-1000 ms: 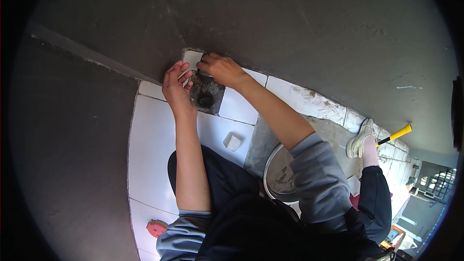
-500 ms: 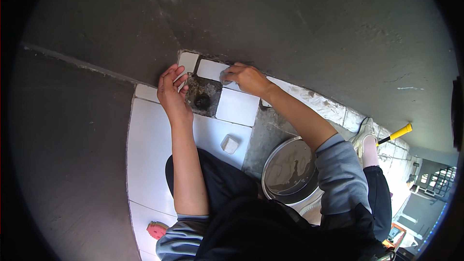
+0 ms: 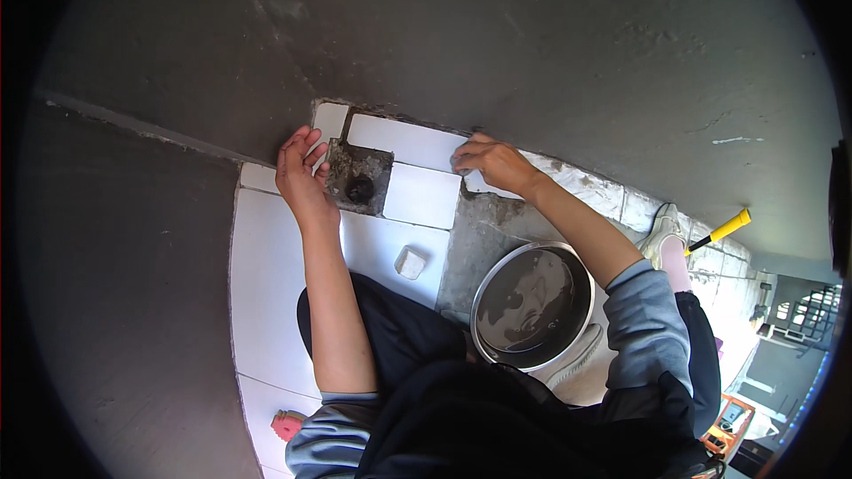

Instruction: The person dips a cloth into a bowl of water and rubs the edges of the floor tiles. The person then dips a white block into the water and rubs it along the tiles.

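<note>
Beside the wall, my right hand [image 3: 497,162] is closed round a small greyish wad, its kind hidden by the fingers, at the right end of a long white tile [image 3: 404,140]. Loosely curled with its fingers apart and nothing in it, my left hand [image 3: 302,168] hovers by the left edge of a square opening [image 3: 371,168] with a dark round drain hole [image 3: 359,190]. A small white tile [image 3: 330,119] lies in the corner above that hand. Between the opening and bare cement sits a squarish white tile [image 3: 422,195].
A whitish block [image 3: 410,263] rests on the white floor tiles [image 3: 275,293]. Near my right forearm stands a round metal basin [image 3: 532,306] of grey liquid on bare cement [image 3: 488,229]. A yellow-handled tool [image 3: 730,223] lies past my shoe; a red sponge-like piece [image 3: 286,425] is lower left.
My right hand has slid rightward along the long white tile, uncovering more of it. My left hand stays beside the opening. The whole view has shifted slightly.
</note>
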Available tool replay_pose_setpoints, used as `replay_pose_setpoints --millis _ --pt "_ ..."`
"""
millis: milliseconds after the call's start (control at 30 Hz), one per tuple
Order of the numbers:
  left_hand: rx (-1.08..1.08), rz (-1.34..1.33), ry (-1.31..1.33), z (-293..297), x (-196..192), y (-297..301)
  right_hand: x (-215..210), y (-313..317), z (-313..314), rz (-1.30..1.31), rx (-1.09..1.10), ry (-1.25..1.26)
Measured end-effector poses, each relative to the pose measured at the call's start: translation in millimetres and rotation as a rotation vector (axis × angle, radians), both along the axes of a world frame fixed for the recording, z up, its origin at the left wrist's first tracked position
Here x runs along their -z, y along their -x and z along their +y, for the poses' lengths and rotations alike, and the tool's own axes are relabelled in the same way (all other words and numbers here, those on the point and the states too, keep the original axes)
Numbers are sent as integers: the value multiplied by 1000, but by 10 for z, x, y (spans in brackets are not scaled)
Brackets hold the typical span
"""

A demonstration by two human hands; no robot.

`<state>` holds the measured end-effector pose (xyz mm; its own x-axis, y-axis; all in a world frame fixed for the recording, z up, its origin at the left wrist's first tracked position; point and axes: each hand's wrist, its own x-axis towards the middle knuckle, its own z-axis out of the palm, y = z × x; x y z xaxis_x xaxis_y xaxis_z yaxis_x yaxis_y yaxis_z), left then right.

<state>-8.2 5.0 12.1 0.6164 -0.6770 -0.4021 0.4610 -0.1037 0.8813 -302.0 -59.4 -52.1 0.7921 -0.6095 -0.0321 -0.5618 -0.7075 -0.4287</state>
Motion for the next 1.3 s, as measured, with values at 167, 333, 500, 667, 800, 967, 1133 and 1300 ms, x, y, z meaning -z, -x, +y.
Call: replay_pose_setpoints --millis 167,333,500,667,800,967,1133,1300 --pt "1 18 16 -8 15 -6 -12 286 107 -3 32 30" --pt "-15 30 7 -3 -4 -12 -117 662 278 51 118 20" --pt "-11 28 17 -28 -25 29 -119 727 383 23 340 1" --pt "-8 26 14 -12 11 2 -125 -2 356 -79 499 94" --pt "0 12 -1 -13 13 0 13 -164 301 136 460 190" --pt "15 9 7 -6 7 -12 98 -198 319 281 394 283" --pt "-18 4 6 5 20 -8 116 -158 284 317 374 352" --pt "-11 12 11 -1 55 -19 84 80 321 283 434 315"
